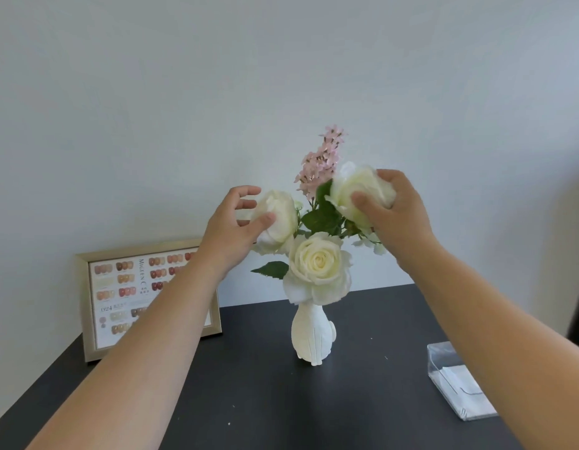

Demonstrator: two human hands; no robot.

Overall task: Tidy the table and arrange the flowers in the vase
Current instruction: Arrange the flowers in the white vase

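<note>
Broadly, a pale wall fills the upper frame and a dark tabletop (249, 401) spreads across the lower part, with both forearms reaching up from the bottom corners toward the centre. At lower left a framed colour chart (119, 293) leans against the wall; at lower right a clear plastic box (457, 384) lies flat with white paper inside, both set to the sides, likely to leave the middle for the display. In the centre stands the white vase (309, 336), narrow-necked, so the stems fan out above it. The left hand (233, 235) cups the left white rose (276, 219), thumb touching the petals and fingers loosely curled around it, seemingly steering it outward. The right hand (395, 216) has its fingers closed around the right white rose (356, 193), apparently tilting it away to balance. A front rose (319, 267) faces the camera, and a pink flower spike (320, 157) rises behind.
</note>
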